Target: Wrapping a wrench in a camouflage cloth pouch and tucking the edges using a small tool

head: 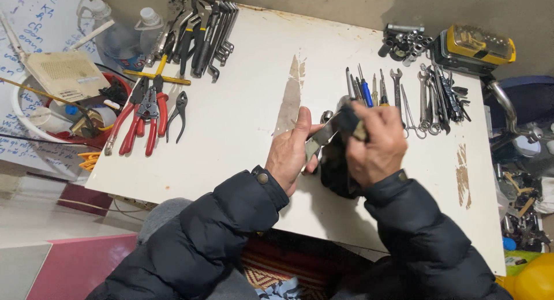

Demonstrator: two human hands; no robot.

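Note:
My left hand (291,153) grips a shiny metal wrench (326,132) by its lower end, over the middle of the white table (242,115). My right hand (378,144) is closed on a dark cloth (334,170), pressing it against the wrench's upper part. The cloth hangs down below my right hand onto the table. Most of the wrench is hidden by the cloth and my fingers.
Screwdrivers (363,89) and spanners (433,101) lie in a row behind my hands. Red-handled pliers (141,118) sit at the left, more pliers and wrenches (196,34) at the back left. Sockets (404,43) and a yellow case (476,49) are at the back right.

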